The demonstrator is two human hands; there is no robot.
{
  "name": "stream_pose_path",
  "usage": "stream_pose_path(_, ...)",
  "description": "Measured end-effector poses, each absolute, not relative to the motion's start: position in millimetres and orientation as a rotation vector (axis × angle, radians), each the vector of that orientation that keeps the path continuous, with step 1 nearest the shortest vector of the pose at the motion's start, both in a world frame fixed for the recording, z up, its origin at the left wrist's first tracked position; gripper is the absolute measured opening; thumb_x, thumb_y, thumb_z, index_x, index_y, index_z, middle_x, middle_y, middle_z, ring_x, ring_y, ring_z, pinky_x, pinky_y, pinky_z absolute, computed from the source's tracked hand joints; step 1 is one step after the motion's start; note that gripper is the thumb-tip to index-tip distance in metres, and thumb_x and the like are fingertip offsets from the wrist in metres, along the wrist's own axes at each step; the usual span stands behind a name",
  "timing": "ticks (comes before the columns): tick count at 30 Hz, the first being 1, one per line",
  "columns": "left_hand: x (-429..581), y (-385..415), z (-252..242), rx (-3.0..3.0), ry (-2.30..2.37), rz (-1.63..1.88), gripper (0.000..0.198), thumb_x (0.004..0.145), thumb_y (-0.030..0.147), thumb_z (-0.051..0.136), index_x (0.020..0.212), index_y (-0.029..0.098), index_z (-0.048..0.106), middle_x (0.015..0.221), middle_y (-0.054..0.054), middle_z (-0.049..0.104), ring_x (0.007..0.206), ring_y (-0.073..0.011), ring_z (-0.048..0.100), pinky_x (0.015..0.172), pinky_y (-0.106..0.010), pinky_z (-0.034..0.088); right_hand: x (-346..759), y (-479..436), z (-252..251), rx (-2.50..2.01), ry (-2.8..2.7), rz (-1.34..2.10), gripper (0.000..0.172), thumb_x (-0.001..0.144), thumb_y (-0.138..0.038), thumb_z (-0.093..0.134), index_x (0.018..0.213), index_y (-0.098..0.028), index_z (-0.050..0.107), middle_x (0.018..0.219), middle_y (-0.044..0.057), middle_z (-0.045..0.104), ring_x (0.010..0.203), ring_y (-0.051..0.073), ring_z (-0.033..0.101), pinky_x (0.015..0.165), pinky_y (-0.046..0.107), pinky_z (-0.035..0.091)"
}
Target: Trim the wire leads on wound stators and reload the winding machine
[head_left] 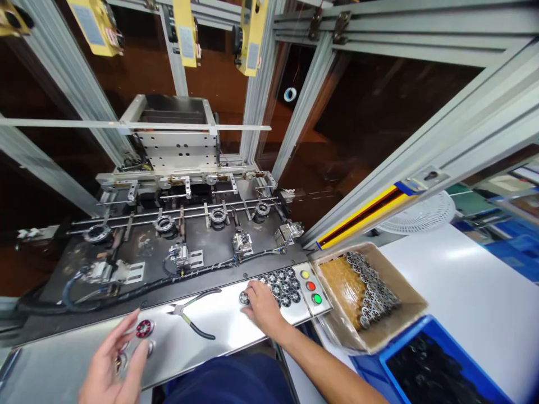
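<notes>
My left hand [113, 362] is held over the left part of the steel ledge [210, 353], thumb and fingers apart. Beside its fingertips sits a small round part with red segments [144, 328]. Another small round part [120, 362] shows between thumb and fingers, partly hidden; it seems to rest on the ledge. My right hand [263, 308] pinches a small round black-and-silver part [243, 298] at the ledge. Right behind that hand stands a cluster of similar round parts [285, 286]. Between my hands lie wire cutters [189, 317] with black-and-green handles, jaws toward the left.
Behind the ledge is a dark machine bed [219, 252] with several ring-shaped fixtures. Yellow, red and green buttons [310, 286] sit at the ledge's right end. Further right are a cardboard box [404, 280] of metal parts and a blue bin [458, 350] of black pieces.
</notes>
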State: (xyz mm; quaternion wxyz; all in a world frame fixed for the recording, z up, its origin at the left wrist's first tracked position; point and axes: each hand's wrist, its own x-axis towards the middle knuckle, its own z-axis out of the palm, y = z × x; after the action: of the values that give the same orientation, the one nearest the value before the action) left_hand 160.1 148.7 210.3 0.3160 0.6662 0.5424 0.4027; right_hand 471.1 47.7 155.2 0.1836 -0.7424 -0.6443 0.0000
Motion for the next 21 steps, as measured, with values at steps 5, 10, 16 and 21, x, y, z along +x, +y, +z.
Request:
stream_pose_path(5,151.7,137.2,210.0,1.789,1.378,0.823,0.057,0.074,0.061,0.067,0.119,0.025,0.068,0.125,-0.008,0.069,0.108,-0.0295,0.067,0.101,-0.046,0.051,471.4,55.5,162.8,-1.926,-1.945,0.061,0.024,0.070,-0.014,0.079,0.087,-0.019,0.063,0.084,0.009,0.070,0.082,0.029,0.067,0.078,0.044,0.059)
stream_pose_path(10,176.6,129.6,248.6,1.386,1.121,0.537,0.066,0.072,0.071,0.064,0.117,0.023,0.071,0.110,-0.012,0.074,0.101,-0.0313,0.069,0.097,-0.048,0.052,425.7,74.9,217.3,-1.461,-2.057,0.105,0.033,0.078,-0.018,0.064,0.110,-0.021,0.058,0.093,0.008,0.073,0.082,0.023,0.068,0.075,0.037,0.061)
stream_pose_path(16,183.6,107.3,282.5,0.765,0.805,0.804,0.068,0.076,0.059,0.072,0.132,0.022,0.061,0.114,-0.012,0.072,0.100,-0.0287,0.068,0.088,-0.041,0.055,352.1,95.9,300.8,-0.796,-1.864,0.187,0.052,0.084,-0.017,0.055,0.135,-0.020,0.046,0.106,0.015,0.073,0.096,0.026,0.067,0.079,0.044,0.059)
stream_pose_path(21,172.3,104.3,277.6,0.687,0.954,1.016,0.061,0.070,0.051,0.080,0.121,0.021,0.065,0.102,-0.011,0.075,0.086,-0.0234,0.069,0.078,-0.034,0.057,340.6,106.2,310.0,-0.851,-1.903,0.202,0.049,0.083,-0.019,0.066,0.130,-0.023,0.051,0.098,0.014,0.071,0.083,0.026,0.064,0.067,0.043,0.058)
